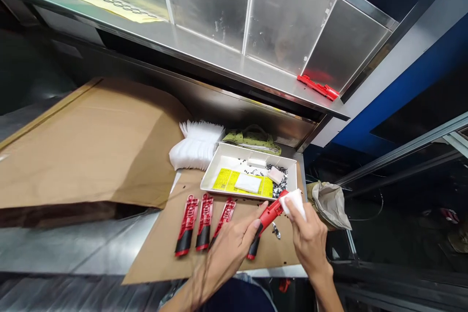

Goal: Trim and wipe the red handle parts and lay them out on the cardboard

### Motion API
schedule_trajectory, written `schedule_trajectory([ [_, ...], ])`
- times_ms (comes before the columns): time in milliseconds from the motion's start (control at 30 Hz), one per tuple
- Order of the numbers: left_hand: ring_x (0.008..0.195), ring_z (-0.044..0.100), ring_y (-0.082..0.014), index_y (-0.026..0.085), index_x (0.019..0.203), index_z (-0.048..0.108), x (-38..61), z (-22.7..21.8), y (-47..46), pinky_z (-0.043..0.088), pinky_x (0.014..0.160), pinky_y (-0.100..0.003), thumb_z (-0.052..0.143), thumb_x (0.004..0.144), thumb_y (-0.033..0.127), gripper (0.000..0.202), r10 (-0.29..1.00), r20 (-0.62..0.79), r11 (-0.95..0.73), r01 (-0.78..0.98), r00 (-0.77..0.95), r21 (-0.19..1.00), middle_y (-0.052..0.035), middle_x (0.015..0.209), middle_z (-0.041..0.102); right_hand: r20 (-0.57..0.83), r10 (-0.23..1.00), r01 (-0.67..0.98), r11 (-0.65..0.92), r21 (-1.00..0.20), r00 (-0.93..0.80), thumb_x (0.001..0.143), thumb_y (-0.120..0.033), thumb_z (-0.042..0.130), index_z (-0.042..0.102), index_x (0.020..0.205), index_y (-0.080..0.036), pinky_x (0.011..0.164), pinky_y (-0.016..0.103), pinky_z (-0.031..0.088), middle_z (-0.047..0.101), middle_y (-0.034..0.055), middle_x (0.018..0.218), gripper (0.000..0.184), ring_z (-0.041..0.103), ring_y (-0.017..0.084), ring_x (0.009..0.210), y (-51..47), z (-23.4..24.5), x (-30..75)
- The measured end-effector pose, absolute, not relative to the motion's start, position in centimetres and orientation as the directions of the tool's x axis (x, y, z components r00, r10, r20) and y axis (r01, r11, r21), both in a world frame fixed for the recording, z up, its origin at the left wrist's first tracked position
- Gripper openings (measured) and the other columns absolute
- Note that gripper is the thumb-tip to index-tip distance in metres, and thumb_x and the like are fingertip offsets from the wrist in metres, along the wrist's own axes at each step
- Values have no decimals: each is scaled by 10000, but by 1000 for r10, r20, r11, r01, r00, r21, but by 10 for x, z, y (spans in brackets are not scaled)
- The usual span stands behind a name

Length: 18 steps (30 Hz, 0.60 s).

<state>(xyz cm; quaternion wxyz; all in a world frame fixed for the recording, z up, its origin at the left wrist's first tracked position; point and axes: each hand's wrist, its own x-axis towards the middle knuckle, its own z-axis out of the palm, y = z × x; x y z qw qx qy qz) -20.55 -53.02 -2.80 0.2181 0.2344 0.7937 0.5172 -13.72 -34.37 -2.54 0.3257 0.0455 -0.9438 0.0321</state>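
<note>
My left hand (237, 234) is closed round a red and black plastic housing (269, 213), which tilts up to the right above the cardboard sheet (161, 248). Pressed to its upper end is a white wipe (294, 202), pinched in the fingers of my right hand (309, 234). More red and black housings lie on the cardboard: one at the left (187, 226), a second beside it (204, 224), a third (224, 214) partly behind my left hand, and another (253, 248) mostly hidden below the held one. A small shiny metal piece (276, 230) rests under my right hand.
A white tray (208, 178) holds yellow labels, white blocks and small black bits. Behind it are stacked white sheets (197, 146) and a green bag (252, 140). A large cardboard box (91, 146) stands left, a lined bin (331, 202) right. A red part (318, 87) lies on the metal ledge.
</note>
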Motion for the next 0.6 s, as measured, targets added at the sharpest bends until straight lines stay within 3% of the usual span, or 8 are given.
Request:
schedule_trajectory([
  [100,1323,569,-235,220,1402,596,-205,-32,-530,411,1124,-341,281,998,435,556,611,-104,362,160,-785,918,-41,1386,649,616,-71,-111,993,-26,-784,1032,-183,402,657,1278,-172,554,256,368,527,36,761,354,506,162,654,-345,-30,-140],
  [200,1236,635,-235,211,1398,599,-205,-33,-529,462,1067,-330,264,1003,430,563,600,-115,362,140,-792,921,-45,1341,682,617,-100,-171,984,-57,-780,1030,-167,397,652,1283,-191,557,253,376,516,26,760,360,502,154,632,-344,-34,-138],
  [267,1162,671,-236,213,1382,616,-204,-31,-528,487,1020,-318,266,1005,438,561,595,-127,365,127,-793,922,-46,1304,706,621,-57,-140,987,-85,-782,1032,-186,405,655,1279,-186,561,253,392,532,37,786,352,518,157,642,-345,-36,-137],
  [467,864,706,-229,190,1312,669,-202,-30,-526,533,846,-308,248,1009,464,586,577,-127,394,139,-807,908,-48,980,793,586,-66,-198,966,-165,-808,1024,-190,406,649,1306,-222,569,257,420,595,59,836,374,563,163,655,-352,-52,-144],
  [600,1123,679,-254,238,1400,599,-200,-75,-540,503,958,-315,250,1001,452,572,500,-152,523,158,-852,837,-62,1240,736,511,198,38,951,-307,-837,1046,-330,368,629,1346,-222,582,278,462,615,94,930,412,620,188,701,-326,-64,-149],
])
